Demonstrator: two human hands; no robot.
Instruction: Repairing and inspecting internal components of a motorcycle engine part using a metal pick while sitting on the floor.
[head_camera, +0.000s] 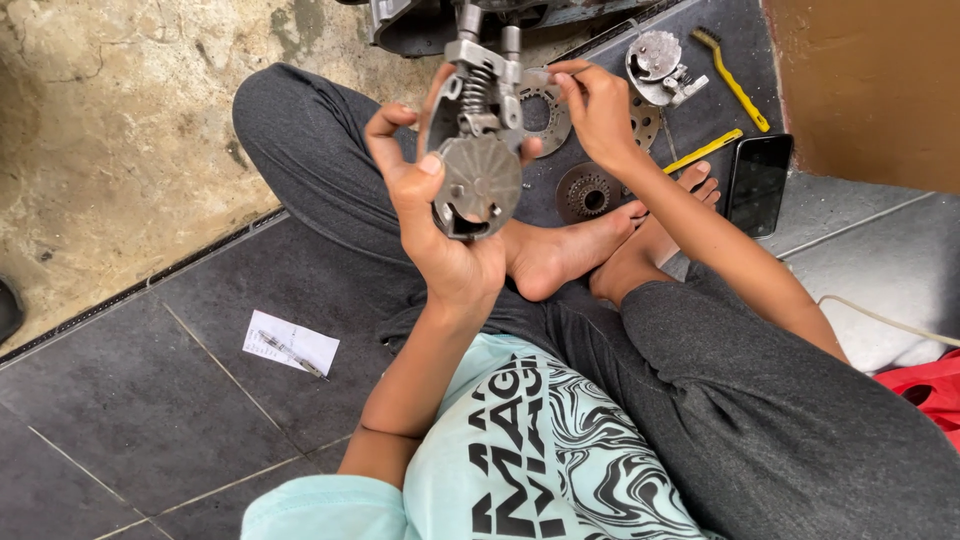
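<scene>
I sit cross-legged on dark floor tiles. My left hand (440, 215) is raised in front of me and grips a grey metal clutch assembly (478, 150), a round plate with posts and a coil spring on top. My right hand (597, 105) reaches to the upper right side of the assembly, its fingertips pinched on a small part at the top that is too small to make out.
On the floor beyond my feet lie a toothed hub (587, 194), ring discs (545, 110), another metal part (660, 65), a yellow brush (735, 85), a yellow tool (705, 150) and a black phone (758, 183). A paper slip with a pen (290, 347) lies at left; engine casing (420, 22) at top.
</scene>
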